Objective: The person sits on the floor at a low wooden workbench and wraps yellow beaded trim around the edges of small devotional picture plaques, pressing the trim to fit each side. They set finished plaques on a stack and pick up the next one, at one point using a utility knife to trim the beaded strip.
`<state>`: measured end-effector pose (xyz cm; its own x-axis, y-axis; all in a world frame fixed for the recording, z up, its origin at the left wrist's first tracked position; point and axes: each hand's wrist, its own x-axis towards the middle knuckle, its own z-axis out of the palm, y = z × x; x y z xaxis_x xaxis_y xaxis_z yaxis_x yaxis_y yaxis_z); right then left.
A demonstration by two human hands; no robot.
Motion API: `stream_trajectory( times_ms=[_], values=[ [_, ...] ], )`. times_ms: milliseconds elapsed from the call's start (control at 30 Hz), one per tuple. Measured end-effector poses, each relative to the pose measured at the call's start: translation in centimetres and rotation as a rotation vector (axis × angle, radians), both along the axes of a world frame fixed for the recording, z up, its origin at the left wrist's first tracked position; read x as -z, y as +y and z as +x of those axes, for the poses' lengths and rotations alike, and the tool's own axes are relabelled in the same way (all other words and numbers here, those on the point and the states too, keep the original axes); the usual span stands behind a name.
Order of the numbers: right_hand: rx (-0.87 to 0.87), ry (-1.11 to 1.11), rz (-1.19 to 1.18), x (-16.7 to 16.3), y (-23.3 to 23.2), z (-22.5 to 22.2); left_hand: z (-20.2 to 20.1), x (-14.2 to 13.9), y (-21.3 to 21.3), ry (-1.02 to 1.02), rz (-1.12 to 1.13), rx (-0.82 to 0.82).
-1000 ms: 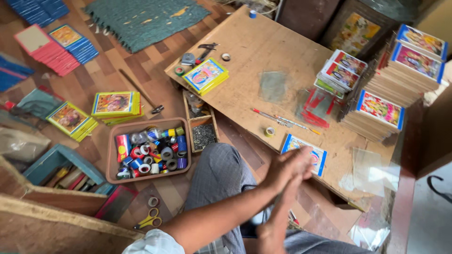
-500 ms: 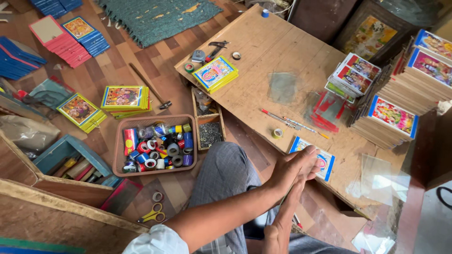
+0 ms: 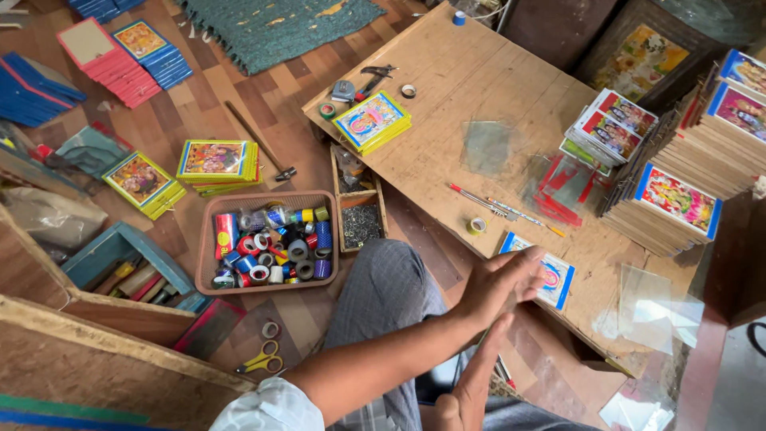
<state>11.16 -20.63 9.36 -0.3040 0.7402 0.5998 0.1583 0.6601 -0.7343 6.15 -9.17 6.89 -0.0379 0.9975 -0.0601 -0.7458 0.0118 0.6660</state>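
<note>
Near the front edge of the pale wooden board surface (image 3: 447, 88), the left hand (image 3: 499, 286) lies flat with its fingers (image 3: 533, 267) spread and released. Its fingertips reach over the blue-bordered picture card (image 3: 558, 281) that sits at that edge. The right hand (image 3: 471, 383) rises from below with its fingers (image 3: 493, 339) straight and together, their tips against the left palm. Neither hand is clenched and neither visibly grips anything. I judge this to be a pause between handlings, with palms meeting rather than working. The card, the thing nearest them, lies face up on the surface just beyond the left fingertips. Picking it up would call for the hands to part and for one of them to slide a fingertip under its thin edge, since it lies flat against the wood.

A small yellow roll of tape (image 3: 476, 226) and a thin red-and-white pen (image 3: 479, 197) lie a little further in from the same edge. Stacks of framed colour prints (image 3: 678, 199) fill the right side of the surface. On the floor to the left, a brown plastic basket (image 3: 209, 239) holds many rolls of tape.

The heel of the right hand is cut off by the bottom of the picture. A thin dark line runs between the two hands, and whether it is shadow or the edge of a clear sheet I cannot tell. The clear glass panes (image 3: 487, 148) on the surface are faint and their outlines are hard to follow.
</note>
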Motion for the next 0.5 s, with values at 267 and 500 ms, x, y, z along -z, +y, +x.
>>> stream_trajectory(
  times_ms=[267,500],
  values=[
    [0.232,-0.100,-0.098,-3.0,10.2,5.6,5.6,1.1,-4.4,0.071,-0.132,0.038],
    [0.194,0.028,-0.071,-0.2,0.1,-0.4,-0.6,1.0,0.6,-0.314,-0.073,0.028]
  ],
)
